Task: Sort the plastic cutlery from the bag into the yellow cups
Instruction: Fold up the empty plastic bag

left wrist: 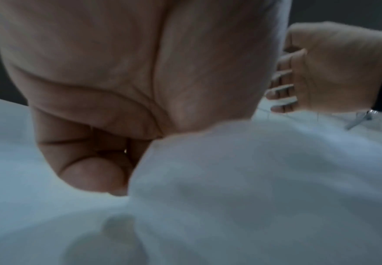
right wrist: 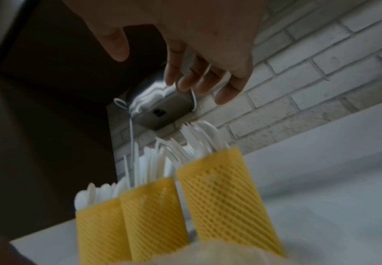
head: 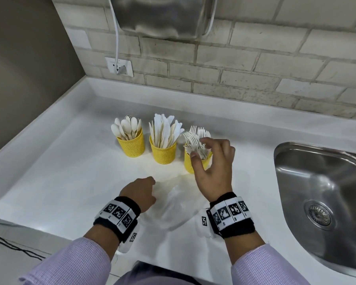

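Three yellow mesh cups stand in a row on the white counter [head: 70, 171]. The left cup [head: 132, 146] [right wrist: 99, 231] holds spoons, the middle cup [head: 163, 152] [right wrist: 154, 215] holds knives, and the right cup [head: 188, 164] [right wrist: 221, 197] holds forks [head: 193, 138]. My right hand [head: 200, 148] [right wrist: 151, 70] hovers just above the forks with fingers spread and nothing in them. In front of the cups lies a crumpled clear plastic bag [head: 173, 206] [left wrist: 253, 179]. My left hand [head: 141, 191] [left wrist: 99, 107] grips the bag's left edge in a fist. What is in the bag cannot be made out.
A steel sink [head: 321, 192] is sunk into the counter at the right. On the brick wall behind hang a metal hand dryer [head: 162, 15] and a socket [head: 119, 66] with a white cable. A brown wall bounds the counter on the left.
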Motion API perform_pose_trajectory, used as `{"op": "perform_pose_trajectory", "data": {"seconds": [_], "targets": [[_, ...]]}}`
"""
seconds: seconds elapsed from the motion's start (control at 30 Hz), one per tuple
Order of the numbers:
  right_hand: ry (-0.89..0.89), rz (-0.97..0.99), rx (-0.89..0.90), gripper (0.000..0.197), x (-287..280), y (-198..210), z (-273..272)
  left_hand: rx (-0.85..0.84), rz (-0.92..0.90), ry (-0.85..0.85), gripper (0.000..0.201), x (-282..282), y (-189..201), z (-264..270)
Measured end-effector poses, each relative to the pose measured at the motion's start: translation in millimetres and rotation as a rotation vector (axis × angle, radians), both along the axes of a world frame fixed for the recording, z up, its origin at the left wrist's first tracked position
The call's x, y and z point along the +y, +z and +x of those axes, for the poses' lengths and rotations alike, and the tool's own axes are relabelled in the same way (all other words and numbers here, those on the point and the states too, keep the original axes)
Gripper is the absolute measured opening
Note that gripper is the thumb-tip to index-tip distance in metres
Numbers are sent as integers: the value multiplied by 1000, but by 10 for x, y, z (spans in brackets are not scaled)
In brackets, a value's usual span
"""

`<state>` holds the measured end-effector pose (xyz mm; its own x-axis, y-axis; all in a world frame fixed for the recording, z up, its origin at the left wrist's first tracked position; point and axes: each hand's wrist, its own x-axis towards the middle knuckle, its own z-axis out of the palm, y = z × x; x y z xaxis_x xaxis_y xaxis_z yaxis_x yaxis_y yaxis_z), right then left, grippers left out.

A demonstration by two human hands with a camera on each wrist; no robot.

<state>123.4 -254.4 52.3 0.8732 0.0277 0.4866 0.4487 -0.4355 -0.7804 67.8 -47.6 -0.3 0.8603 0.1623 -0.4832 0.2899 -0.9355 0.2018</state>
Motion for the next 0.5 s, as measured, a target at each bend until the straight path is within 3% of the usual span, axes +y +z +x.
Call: {"op": "perform_pose_trajectory", "data": {"seconds": [0.1, 0.2, 0.3, 0.4, 0.5], "targets": [[110, -3, -93, 24, 99, 180, -116, -88, 7, -71, 11, -71, 107, 5], [218, -44, -77, 18, 154, 238, -182, -267, -49, -77, 32, -172, 321, 5], [297, -134, -12, 29, 144, 231, -221, -463, -262, -83, 26, -224, 621, -26], [319, -239, -62, 51, 89, 204, -226, -596, -504, -132, 6, -262, 890, -57], [313, -300, -31, 72, 18, 254, -231, -739, -541, -192, 13, -307, 1109, -71]]}}
